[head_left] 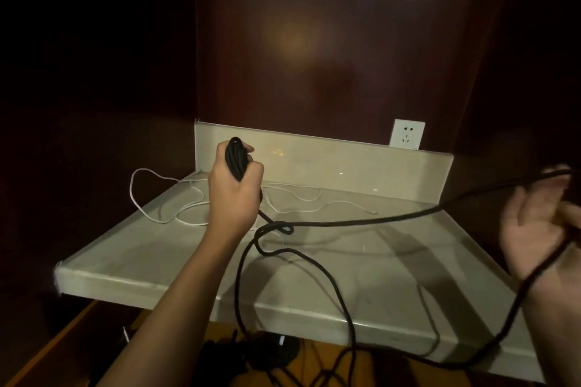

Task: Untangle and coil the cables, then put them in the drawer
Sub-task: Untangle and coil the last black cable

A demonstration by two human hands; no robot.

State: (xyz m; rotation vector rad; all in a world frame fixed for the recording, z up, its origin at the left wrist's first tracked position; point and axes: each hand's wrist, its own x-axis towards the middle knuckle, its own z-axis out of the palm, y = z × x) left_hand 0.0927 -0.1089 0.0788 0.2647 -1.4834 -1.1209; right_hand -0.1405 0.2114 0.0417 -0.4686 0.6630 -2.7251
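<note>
Clenched in the left hand (234,188), a bundle of black cable (236,160) loops stands upright above the pale counter (163,258). Its free length knots once over the counter, runs to the blurred right hand (540,226), whose grasp I cannot tell, and drops past the front edge. 1 thin white cable (176,198) lies loose behind. A wall socket (407,134) sits far right.
</note>
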